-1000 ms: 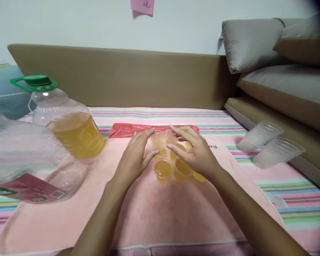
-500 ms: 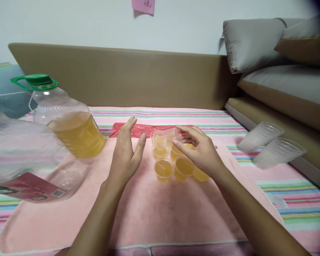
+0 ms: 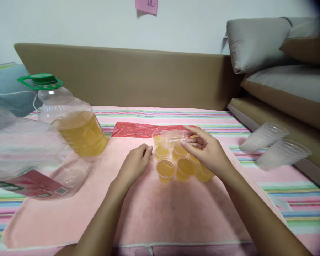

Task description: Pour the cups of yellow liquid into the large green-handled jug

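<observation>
Several clear plastic cups with yellow liquid (image 3: 165,168) stand in a tight group on a pink mat (image 3: 160,213). Above the back cups, an empty clear plastic cup (image 3: 172,138) lies sideways, its right end between the thumb and fingers of my right hand (image 3: 206,147). How firmly that hand grips it is hard to see. My left hand (image 3: 137,160) is just left of the group, its fingers curled in with nothing visible in them. Part of the right-hand cups is hidden behind my right hand.
A big bottle of yellow liquid with a green cap (image 3: 80,133) stands at left, beside an empty bottle with a red label (image 3: 40,183) lying down. A red plastic bag (image 3: 133,130) lies behind the cups. Two stacks of clear cups (image 3: 282,154) lie right, near the cushions (image 3: 290,83).
My left hand has come down and right towards the cups, and its spread fingers have curled in. My right hand stays at the sideways cup. The view has shifted slightly.
</observation>
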The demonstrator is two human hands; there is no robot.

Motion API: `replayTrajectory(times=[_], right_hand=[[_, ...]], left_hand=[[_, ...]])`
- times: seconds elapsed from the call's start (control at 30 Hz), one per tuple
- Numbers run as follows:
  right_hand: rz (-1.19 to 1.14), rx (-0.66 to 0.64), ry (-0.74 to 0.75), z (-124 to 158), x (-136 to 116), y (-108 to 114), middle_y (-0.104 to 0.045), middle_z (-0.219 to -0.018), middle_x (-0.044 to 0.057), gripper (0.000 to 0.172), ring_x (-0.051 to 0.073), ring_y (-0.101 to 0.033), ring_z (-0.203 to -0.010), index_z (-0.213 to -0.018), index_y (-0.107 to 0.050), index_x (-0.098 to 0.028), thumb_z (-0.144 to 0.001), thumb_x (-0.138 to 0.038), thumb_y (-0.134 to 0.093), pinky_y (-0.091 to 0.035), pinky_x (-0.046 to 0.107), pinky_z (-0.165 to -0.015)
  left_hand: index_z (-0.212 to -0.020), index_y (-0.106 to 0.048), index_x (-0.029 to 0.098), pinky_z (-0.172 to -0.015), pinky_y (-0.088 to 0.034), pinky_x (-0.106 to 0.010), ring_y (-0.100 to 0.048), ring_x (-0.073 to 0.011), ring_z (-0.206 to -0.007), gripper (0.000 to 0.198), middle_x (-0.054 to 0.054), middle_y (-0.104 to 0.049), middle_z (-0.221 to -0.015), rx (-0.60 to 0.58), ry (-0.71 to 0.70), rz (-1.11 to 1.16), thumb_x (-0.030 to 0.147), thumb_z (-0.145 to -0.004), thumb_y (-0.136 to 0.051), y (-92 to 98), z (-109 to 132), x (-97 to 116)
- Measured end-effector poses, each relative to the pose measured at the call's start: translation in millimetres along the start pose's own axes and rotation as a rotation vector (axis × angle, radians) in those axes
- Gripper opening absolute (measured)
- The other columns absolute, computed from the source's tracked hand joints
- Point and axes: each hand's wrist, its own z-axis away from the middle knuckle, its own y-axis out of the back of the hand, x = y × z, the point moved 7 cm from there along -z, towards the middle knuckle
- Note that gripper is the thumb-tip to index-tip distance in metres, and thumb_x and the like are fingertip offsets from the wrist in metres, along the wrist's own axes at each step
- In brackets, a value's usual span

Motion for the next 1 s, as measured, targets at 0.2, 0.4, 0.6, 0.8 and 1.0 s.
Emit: replayTrajectory(times=[0.2,0.4,0.6,0.8,1.0], right_hand=[[0.031,-0.014,0.039,1,1,8,-0.078,-0.12,0.009,0.053,0.025,-0.076,-0.104,-0.133,-0.079,-0.028,-0.085,-0.049,-0.087,-0.066,0.052,-0.1],[-0.178,0.09,-0.022,-1,-3,20,-0.075,-0.129,0.009,0.054,0.021,-0.076,-0.099,-0.119,-0.074,-0.026,-0.077,-0.052,-0.096,-0.067,0.043,-0.095],[-0.459,0.194,-0.158,0,-1,31,-0.077,-0.107,0.001,0.051,0.021,-0.078,-0.102,-0.107,-0.07,-0.027,-0.071,-0.046,-0.1,-0.063,0.046,-0.11],[-0.637,0.363,-0.176,4,-4,88,-0.082,-0.107,0.002,0.039,0.027,-0.08,-0.121,-0.103,-0.076,-0.029,-0.072,-0.031,-0.098,-0.054,0.048,-0.128],[-0.527,0.704,-0.084,33,1,197,-0.081,-0.108,0.009,0.031,0.029,-0.077,-0.128,-0.089,-0.085,-0.027,-0.063,-0.02,-0.101,-0.056,0.041,-0.116]], left_hand=[[-0.071,-0.046,0.026,-0.066,-0.038,-0.034,-0.062,-0.0232,-0.07,0.037,-0.001,-0.064,-0.071,-0.002,0.005,0.021,0.042,-0.105,-0.046,-5.3,-2,-4],[-0.071,-0.045,0.026,-0.065,-0.036,-0.032,-0.059,-0.0216,-0.068,0.037,0.001,-0.06,-0.068,-0.008,-0.003,0.047,0.043,-0.103,-0.049,-10.1,-3,-3],[-0.071,-0.048,0.026,-0.065,-0.035,-0.033,-0.06,-0.0224,-0.069,0.036,0.0,-0.062,-0.069,-0.011,-0.002,0.039,0.043,-0.103,-0.049,-11.0,-4,-4],[-0.074,-0.05,0.026,-0.067,-0.037,-0.034,-0.061,-0.0242,-0.073,0.033,-0.002,-0.066,-0.075,0.001,0.005,0.005,0.044,-0.101,-0.048,-4.7,-5,-6],[-0.076,-0.051,0.026,-0.069,-0.04,-0.035,-0.061,-0.0244,-0.073,0.035,-0.003,-0.068,-0.076,0.008,0.002,-0.01,0.05,-0.1,-0.046,-0.7,-8,-7]])
